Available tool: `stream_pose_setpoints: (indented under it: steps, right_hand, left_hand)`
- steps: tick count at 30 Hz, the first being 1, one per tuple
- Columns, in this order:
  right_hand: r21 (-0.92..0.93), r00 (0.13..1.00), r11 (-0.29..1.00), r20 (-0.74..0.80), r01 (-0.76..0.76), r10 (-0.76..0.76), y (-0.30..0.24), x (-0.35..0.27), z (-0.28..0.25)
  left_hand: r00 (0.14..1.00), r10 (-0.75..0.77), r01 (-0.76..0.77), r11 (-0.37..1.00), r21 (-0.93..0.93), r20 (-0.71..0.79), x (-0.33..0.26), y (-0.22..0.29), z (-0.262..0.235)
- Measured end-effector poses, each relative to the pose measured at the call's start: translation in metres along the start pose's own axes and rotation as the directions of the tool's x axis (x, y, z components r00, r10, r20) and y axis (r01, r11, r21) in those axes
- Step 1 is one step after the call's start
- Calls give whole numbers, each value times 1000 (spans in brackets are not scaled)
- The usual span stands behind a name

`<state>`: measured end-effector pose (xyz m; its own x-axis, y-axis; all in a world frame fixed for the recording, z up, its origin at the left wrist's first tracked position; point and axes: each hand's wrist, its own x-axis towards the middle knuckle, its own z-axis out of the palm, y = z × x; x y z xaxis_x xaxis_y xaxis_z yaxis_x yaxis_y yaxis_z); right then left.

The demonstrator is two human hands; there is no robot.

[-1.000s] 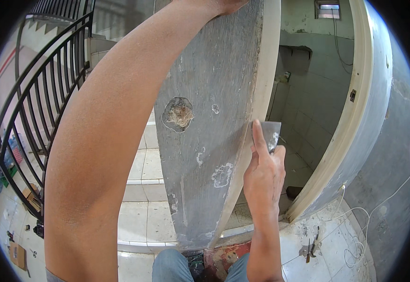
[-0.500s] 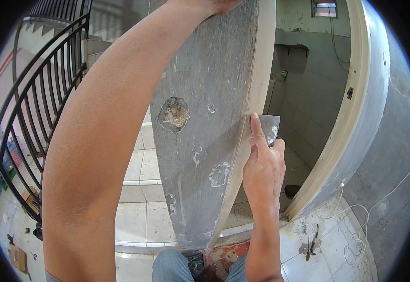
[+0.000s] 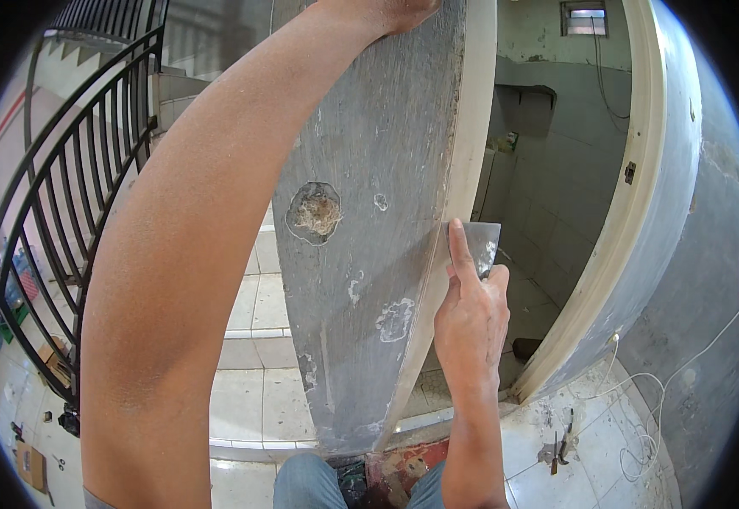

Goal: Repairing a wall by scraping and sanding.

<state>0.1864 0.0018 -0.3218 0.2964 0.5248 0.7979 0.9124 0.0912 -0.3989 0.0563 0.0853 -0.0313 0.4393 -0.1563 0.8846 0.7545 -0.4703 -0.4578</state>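
In my right hand [image 3: 473,322] is a putty knife with a wide metal blade [image 3: 487,242]. My index finger lies stretched along the blade, and the other fingers are curled around the handle, which they hide. One edge of the blade rests at the cream door frame [image 3: 468,161], beside the grey wall [image 3: 369,161]. At the top edge, my left hand [image 3: 410,12] is up near the upper wall; most of its fingers are cut off or hidden. A rough hole [image 3: 315,213] and several pale patches mark the wall.
A black metal railing [image 3: 89,178] and tiled steps [image 3: 259,348] are on the left. Right of the frame, a doorway opens into a tiled room [image 3: 556,187]. Hand tools [image 3: 562,445] and a white cable [image 3: 662,399] lie on the floor at right.
My right hand and the putty knife have slid a little down along the door frame. My left hand has shifted slightly lower in the view.
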Motion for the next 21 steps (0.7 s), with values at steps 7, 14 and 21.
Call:
stream_pose_setpoints:
  steps: [7, 14, 21]
  right_hand:
    - [-26, 999, 999, -25, 26, -27, -1, -2, -1]
    - [-24, 1000, 1000, -17, 10, -11, -5, 6, -4]
    - [-36, 997, 999, -69, 38, -41, -3, 25, -9]
  left_hand:
    - [999, 30, -30, 999, 23, 13, -1, 0, -5]
    - [1000, -10, 9, 1000, 28, 21, -2, 2, -8]
    - [1000, 4, -3, 1000, -10, 14, 2, 8, -7]
